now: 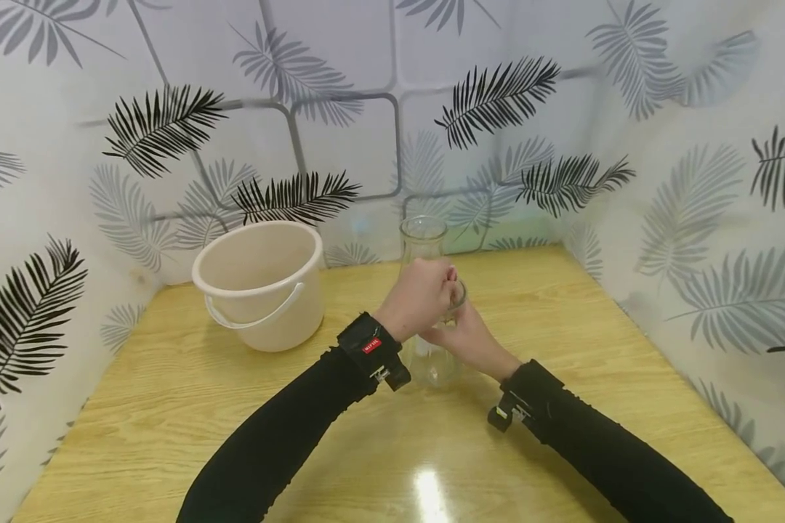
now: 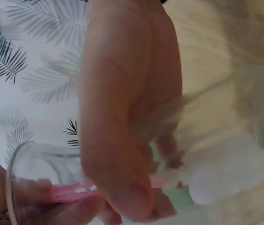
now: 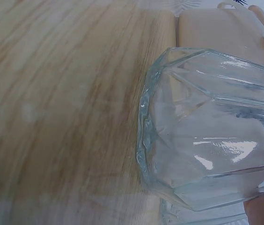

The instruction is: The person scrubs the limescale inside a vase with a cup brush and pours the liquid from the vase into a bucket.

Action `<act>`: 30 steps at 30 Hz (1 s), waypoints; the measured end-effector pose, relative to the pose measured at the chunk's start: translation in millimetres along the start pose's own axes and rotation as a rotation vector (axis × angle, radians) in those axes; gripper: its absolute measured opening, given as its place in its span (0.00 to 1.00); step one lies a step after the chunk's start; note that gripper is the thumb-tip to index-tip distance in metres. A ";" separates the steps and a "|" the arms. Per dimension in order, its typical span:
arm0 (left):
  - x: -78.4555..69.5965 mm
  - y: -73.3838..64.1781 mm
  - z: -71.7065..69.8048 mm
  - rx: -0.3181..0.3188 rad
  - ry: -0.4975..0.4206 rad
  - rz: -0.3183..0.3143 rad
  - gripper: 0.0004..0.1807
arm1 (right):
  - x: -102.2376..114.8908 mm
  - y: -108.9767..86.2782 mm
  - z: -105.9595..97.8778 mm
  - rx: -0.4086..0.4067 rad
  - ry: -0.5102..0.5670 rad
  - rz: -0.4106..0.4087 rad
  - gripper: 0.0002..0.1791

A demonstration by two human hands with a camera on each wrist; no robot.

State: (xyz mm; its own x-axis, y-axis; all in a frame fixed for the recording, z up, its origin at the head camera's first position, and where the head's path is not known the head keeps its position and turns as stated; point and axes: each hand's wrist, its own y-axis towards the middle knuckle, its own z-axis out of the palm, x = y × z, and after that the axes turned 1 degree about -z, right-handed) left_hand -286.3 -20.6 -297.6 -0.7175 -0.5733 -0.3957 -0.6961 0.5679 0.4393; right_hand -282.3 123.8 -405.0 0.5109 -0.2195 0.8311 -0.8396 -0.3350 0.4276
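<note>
- Pinching deep at the mouth of the glass: the left hand (image 1: 424,296) has its fingers closed about the pink stem of a white-headed cleaning brush (image 2: 223,171).
- And the brush is right inside, stem at the rim, pale head down toward the base!
- Steadying it all, the right hand (image 1: 467,340) wraps its fingers around the faceted clear glass (image 3: 207,131), thumb along the side.
- That glass is over the middle of the wooden table (image 1: 170,399), mouth up; whether its base touches the wood, you cannot tell.
- Just behind the hands, a flared-rim glass vase (image 1: 424,247) stands upright.
- Over on the person's left, well apart, sits a cream plastic bucket (image 1: 288,319), its handle hanging down the front.
- Black sleeves (image 1: 275,436) on both arms, a strapped wrist camera (image 1: 395,374) at each cuff.
- Feathery leaves pattern the pale wall covering (image 1: 693,145) all round.
</note>
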 end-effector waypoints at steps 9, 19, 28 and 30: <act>-0.4 -1.9 -9.3 0.113 -0.139 -0.064 0.11 | -0.9 -1.9 1.3 0.007 -0.001 -0.005 0.53; -11.2 3.4 -14.3 0.141 0.146 0.008 0.13 | 2.9 4.3 -1.2 -0.023 -0.018 -0.011 0.40; -1.0 1.0 3.1 0.013 0.084 0.011 0.12 | 11.8 2.0 -1.1 0.004 0.042 0.007 0.36; -1.0 0.6 3.6 0.000 0.038 0.003 0.12 | 10.3 0.9 -1.2 0.003 0.046 0.012 0.39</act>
State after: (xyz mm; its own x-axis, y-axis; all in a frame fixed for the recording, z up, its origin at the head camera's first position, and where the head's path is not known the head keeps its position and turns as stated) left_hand -286.1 -17.5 -299.8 -0.7179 -0.5935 -0.3639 -0.6941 0.5696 0.4402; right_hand -278.0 122.4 -395.6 0.4917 -0.1808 0.8518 -0.8450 -0.3355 0.4165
